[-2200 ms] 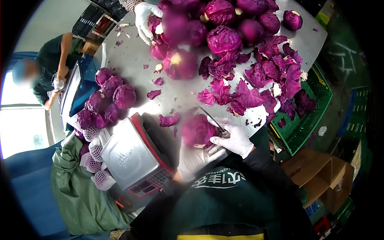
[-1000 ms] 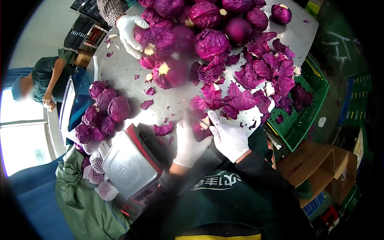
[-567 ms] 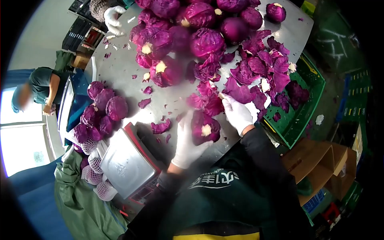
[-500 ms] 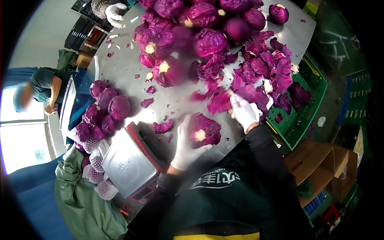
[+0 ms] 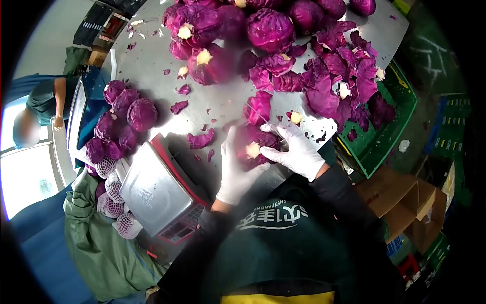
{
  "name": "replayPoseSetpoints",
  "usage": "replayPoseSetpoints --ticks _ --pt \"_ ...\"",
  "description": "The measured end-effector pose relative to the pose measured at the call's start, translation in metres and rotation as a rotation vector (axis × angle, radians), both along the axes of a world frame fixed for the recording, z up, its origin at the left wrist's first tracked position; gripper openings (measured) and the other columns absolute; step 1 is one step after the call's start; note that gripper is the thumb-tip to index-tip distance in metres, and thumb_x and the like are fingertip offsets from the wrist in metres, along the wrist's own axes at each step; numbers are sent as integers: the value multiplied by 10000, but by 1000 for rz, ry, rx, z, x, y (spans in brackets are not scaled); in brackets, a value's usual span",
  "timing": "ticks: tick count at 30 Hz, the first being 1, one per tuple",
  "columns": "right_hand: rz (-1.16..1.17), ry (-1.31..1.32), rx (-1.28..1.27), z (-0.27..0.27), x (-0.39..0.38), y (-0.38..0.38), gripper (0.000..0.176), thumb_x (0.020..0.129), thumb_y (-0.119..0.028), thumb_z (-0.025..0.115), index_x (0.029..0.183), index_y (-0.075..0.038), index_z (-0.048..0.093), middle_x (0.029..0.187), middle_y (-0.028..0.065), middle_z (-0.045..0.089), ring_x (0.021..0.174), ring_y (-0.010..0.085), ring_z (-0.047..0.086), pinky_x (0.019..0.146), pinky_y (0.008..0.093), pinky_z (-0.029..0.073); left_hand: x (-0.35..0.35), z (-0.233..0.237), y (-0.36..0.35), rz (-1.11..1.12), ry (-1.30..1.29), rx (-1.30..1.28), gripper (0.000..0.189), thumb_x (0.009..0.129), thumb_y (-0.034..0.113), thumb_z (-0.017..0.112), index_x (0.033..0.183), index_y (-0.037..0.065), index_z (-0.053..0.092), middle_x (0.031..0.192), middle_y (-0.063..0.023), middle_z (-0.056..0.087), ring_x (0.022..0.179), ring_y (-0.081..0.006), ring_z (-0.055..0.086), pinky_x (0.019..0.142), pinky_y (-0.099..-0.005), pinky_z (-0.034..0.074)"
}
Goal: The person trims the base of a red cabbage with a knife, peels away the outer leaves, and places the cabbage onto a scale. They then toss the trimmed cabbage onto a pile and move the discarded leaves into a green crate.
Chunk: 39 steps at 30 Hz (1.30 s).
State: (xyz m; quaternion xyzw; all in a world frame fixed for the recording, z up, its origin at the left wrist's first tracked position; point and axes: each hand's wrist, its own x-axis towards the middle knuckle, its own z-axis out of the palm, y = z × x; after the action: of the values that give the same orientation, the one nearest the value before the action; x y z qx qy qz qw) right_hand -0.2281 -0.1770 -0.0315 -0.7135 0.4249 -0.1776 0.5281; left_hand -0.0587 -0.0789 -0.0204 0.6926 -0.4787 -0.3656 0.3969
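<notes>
A red cabbage (image 5: 249, 138), somewhat blurred, sits close in front of my body with its pale cut stem (image 5: 252, 150) toward me. My left hand (image 5: 235, 169), in a white glove, is wrapped round its left and near side. From the right, my gloved right hand (image 5: 296, 152) grips the same head, thumb beside the stem and fingers over the upper side. A thin, blade-like line shows by those fingertips; I cannot tell what it is. Just beyond lies a loose purple leaf (image 5: 258, 107), and a cut stem piece (image 5: 295, 117) rests right of it.
Whole red cabbages (image 5: 271, 30) are heaped at the far side of the metal table (image 5: 147, 61), with peeled leaves (image 5: 334, 76) to their right. A scale (image 5: 157, 187) and trimmed heads (image 5: 142, 114) stand left. A green crate (image 5: 400, 121) is right. Another person (image 5: 45, 104) works far left.
My right hand has come in from the leaf pile to the cabbage; the leaves it was moving now lie on the table. My left hand stays on the cabbage. The view has shifted slightly.
</notes>
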Motion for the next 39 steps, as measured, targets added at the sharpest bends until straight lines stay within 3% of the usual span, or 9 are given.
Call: replayPoseSetpoints --ticks 5,9,11,16,18,21,23,31,39 --pt "-65 51 -44 12 -6 12 483 848 -351 711 1282 -161 617 1098 97 603 901 275 638 826 382 534 -1 0 -1 -52 -175 -25 1121 644 142 902 1528 -10 231 1424 -184 399 1333 -282 418 1136 -390 342" --pt "64 6 -426 0 -12 17 402 870 -267 701 1258 -190 628 1019 59 579 802 247 644 714 379 554 7 -13 0 67 158 61 1135 632 79 894 1531 41 202 1381 -201 394 1251 -314 466 1041 -423 434" --pt "96 -71 -336 3 -13 16 369 897 -232 695 1256 -194 618 1003 53 564 791 231 635 715 350 543 -2 -3 -2 161 614 36 1102 673 2 858 1538 68 178 1397 -173 381 1279 -272 468 1040 -399 465" --pt "94 -279 177 -5 -5 -9 276 904 -198 703 1117 -33 643 1010 82 636 839 232 658 794 308 527 9 -8 -3 48 319 47 1061 726 4 852 1552 65 188 1364 -138 509 1213 -204 543 1026 -345 479" --pt "83 -169 -92 -5 -6 -11 140 894 -104 708 982 -30 627 874 68 655 727 166 657 654 288 525 10 -4 -8 42 384 32 1057 726 28 861 1551 62 202 1371 -143 504 1221 -205 531 1034 -342 470" --pt "248 146 -630 1 -19 -9 195 885 -185 660 995 -26 633 958 114 681 786 275 686 717 347 578 12 -4 -10 20 304 118 1041 702 -8 846 1521 49 207 1410 -141 439 1264 -213 498 995 -348 498" --pt "-54 116 -553 -17 -35 -13 182 887 -209 640 967 -47 632 893 110 659 752 286 675 665 360 572 17 -5 -13 -7 196 99 1034 699 5 854 1520 51 227 1413 -148 439 1277 -224 490 1011 -358 490" --pt "48 83 -620 0 1 -8 442 833 -383 730 1178 -126 629 1184 82 559 961 256 632 802 372 539 32 -16 -2 61 278 175 1083 649 112 896 1532 69 270 1463 -157 381 1369 -261 399 1137 -415 364" --pt "-374 -373 668 -20 6 15 437 844 -46 761 1204 -77 514 966 7 602 866 92 608 791 247 522 44 4 23 213 726 115 887 852 17 700 1581 144 211 1507 -94 395 1326 -214 456 1070 -368 431"
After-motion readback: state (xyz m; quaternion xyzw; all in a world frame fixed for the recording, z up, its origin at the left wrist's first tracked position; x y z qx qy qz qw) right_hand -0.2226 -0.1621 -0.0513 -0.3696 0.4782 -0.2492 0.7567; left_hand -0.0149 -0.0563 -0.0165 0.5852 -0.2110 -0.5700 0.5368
